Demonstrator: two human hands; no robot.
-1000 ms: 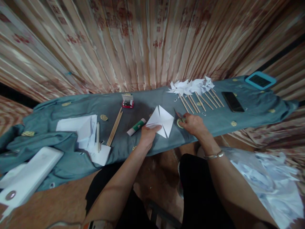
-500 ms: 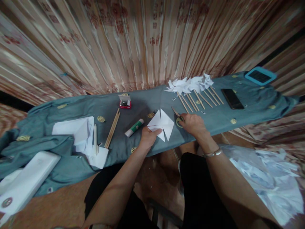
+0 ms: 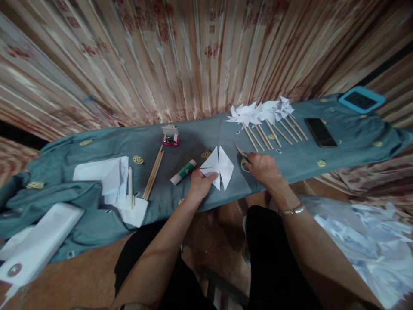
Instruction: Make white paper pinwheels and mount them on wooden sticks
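My left hand grips the near left corner of a white paper square, thumb on top. Slits run from the paper's corners toward its middle, and its right part looks bent. To the right, my right hand is closed around a pair of scissors, blades pointing up and left, apart from the paper. Left of the paper lies a glue stick with a green label.
White paper pinwheels on wooden sticks lie at the back right, near a phone and a blue-framed device. Leftward are a red box, wooden sticks, a white candle-like rod, paper sheets and a white case.
The paper's right part has tilted and appears narrower. My right hand still holds the scissors, little moved. The view has shifted slightly.
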